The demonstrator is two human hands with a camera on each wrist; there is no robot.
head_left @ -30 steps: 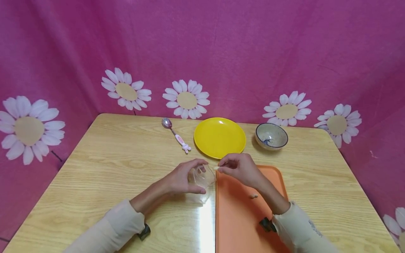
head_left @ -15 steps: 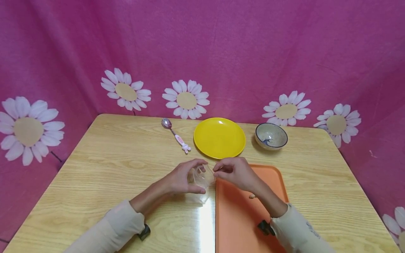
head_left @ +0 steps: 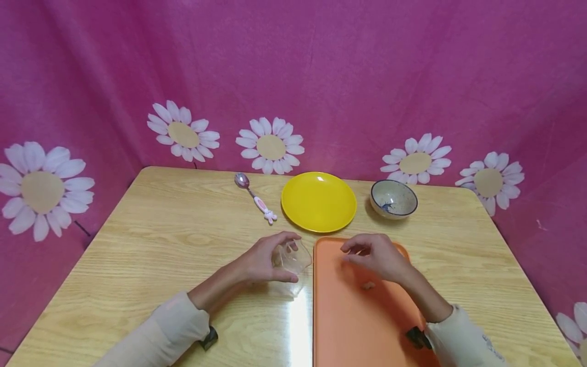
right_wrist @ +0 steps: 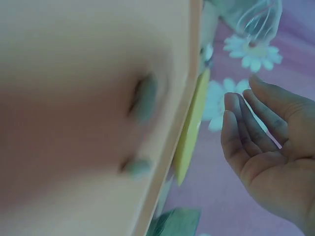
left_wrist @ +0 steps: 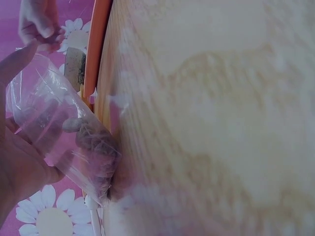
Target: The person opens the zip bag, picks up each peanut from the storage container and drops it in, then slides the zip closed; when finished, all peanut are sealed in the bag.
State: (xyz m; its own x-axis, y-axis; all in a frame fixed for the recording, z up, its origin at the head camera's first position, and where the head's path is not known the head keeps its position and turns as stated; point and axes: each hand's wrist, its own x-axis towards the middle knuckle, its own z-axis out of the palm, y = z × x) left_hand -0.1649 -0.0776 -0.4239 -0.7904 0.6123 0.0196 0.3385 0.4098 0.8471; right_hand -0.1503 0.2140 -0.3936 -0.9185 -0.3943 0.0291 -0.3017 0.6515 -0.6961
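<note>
My left hand (head_left: 266, 257) holds a clear plastic bag (head_left: 294, 257) with thumb and fingers round its sides, the mouth spread. Through the film in the left wrist view, several peanuts (left_wrist: 96, 145) lie heaped at the bottom. My right hand (head_left: 376, 257) hovers over the orange tray (head_left: 348, 326), to the right of the bag. Its fingers are loosely bent, with nothing between them in the right wrist view. On the tray below it lies a peanut (head_left: 368, 285); the right wrist view shows two blurred pieces, a larger peanut (right_wrist: 145, 98) and a smaller piece (right_wrist: 137, 167).
Behind the tray is a yellow plate (head_left: 318, 201). A speckled bowl (head_left: 393, 199) with a dark rim stands to the plate's right. Left of the plate lies a spoon (head_left: 255, 198) with a rabbit handle. A pink flowered cloth (head_left: 293, 71) hangs behind the wooden table (head_left: 151, 229).
My right hand held a small pale piece at the bag's mouth, reached closer to the opening, then drew back rightward over the tray with nothing in it. My left hand and the bag stayed put.
</note>
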